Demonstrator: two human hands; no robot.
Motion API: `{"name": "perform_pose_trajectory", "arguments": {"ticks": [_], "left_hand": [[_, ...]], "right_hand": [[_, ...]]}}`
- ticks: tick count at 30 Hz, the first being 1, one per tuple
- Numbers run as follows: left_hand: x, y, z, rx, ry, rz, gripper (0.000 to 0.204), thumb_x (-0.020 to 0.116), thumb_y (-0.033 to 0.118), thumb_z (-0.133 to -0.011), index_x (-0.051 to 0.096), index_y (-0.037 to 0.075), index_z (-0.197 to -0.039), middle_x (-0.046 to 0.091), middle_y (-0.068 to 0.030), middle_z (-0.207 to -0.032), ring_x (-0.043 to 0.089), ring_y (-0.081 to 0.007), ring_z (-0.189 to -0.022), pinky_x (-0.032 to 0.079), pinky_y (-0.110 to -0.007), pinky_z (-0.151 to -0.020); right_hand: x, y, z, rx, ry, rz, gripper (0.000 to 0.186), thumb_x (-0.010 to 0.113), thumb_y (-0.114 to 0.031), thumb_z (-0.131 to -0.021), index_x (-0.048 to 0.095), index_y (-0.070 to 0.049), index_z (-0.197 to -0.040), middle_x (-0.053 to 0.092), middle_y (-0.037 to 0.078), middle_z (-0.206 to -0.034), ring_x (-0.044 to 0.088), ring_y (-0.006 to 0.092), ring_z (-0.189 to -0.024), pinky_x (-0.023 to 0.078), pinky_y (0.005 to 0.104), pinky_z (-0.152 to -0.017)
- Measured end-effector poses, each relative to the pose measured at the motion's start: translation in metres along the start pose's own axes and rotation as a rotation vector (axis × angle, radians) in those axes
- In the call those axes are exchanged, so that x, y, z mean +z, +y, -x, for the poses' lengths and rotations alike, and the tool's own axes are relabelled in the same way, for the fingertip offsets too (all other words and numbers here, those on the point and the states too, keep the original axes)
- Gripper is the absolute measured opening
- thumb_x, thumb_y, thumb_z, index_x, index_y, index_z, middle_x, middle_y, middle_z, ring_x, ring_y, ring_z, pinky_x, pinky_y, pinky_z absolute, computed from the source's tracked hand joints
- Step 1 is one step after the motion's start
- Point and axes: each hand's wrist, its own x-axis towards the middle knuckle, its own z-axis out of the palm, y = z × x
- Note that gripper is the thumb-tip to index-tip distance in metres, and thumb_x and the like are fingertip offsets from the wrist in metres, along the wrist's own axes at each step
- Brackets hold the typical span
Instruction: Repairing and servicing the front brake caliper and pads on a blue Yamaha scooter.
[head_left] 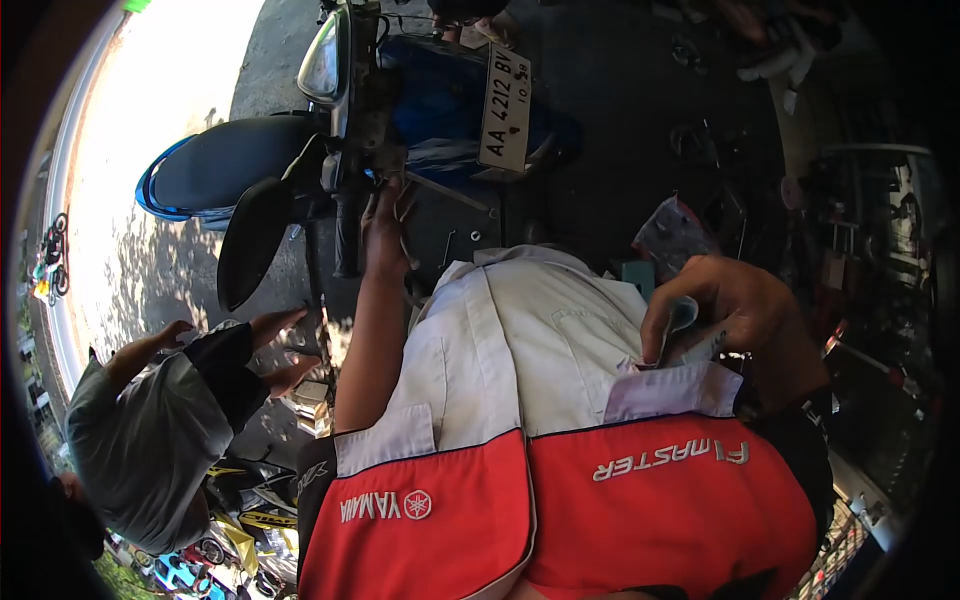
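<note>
My right hand [730, 305] is at the chest pocket [670, 390] of my white and red work shirt [520, 350]. Its fingers pinch a small folded slip, pale with blue-green [684, 314], over the pocket's flap; whether it is paper or plastic I cannot make out. On the other side, my left arm stretches to a blue motorbike [430, 110]. There my left hand [384, 225] is beside the handlebar grip [346, 235], close to the bike's front. Its fingers are partly hidden in shadow, so their hold does not show.
A clear plastic bag [675, 238] lies beyond my right hand. On the dark floor are a small metal ring [475, 236] and a thin metal tool [447, 247]. The bike's mirror [255, 245] juts out at left, near a person in grey [150, 430]. Other people are at the far edge.
</note>
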Motion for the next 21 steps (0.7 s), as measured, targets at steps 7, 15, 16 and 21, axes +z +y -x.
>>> {"name": "perform_pose_trajectory", "arguments": {"ticks": [7, 15, 16, 21], "left_hand": [[-0.005, 0.003, 0.010, 0.008, 0.003, 0.036, 0.044, 0.070, 0.027, -0.098, 0.060, 0.008, -0.136, 0.066, -0.0057, -0.132, 0.061, -0.0251, -0.126, 0.043, -0.044, -0.104], [0.009, 0.002, 0.007, -0.052, -0.029, 0.028, 0.040, 0.073, 0.034, -0.094, 0.068, 0.007, -0.124, 0.070, -0.0070, -0.120, 0.063, -0.0205, -0.114, 0.043, -0.040, -0.101], [0.008, 0.007, 0.011, -0.014, 0.003, 0.047, 0.040, 0.073, 0.034, -0.094, 0.068, 0.007, -0.124, 0.070, -0.0070, -0.120, 0.063, -0.0205, -0.114, 0.043, -0.040, -0.101], [-0.004, 0.008, 0.013, -0.099, 0.003, 0.048, 0.041, 0.072, 0.032, -0.096, 0.066, 0.011, -0.131, 0.068, -0.0040, -0.128, 0.060, -0.0194, -0.122, 0.041, -0.039, -0.107]], "right_hand": [[0.008, -0.045, -0.011, -0.047, -0.479, 0.116, 0.023, 0.072, 0.000, -0.088, 0.073, 0.002, -0.111, 0.077, 0.014, -0.104, 0.077, 0.0253, -0.093, 0.061, 0.0338, -0.079], [0.051, -0.099, -0.022, 0.195, -0.243, 1.328, 0.017, 0.068, -0.012, -0.074, 0.072, -0.005, -0.088, 0.071, 0.010, -0.072, 0.071, 0.0281, -0.063, 0.056, 0.0411, -0.056], [0.060, -0.099, -0.025, 0.169, -0.275, 1.366, 0.017, 0.068, -0.012, -0.074, 0.072, -0.005, -0.088, 0.071, 0.010, -0.072, 0.071, 0.0281, -0.063, 0.056, 0.0411, -0.056], [0.055, -0.108, -0.050, 0.047, -0.304, 1.496, 0.020, 0.068, -0.016, -0.077, 0.067, 0.002, -0.084, 0.070, 0.012, -0.071, 0.070, 0.0317, -0.061, 0.055, 0.0438, -0.054]]}}
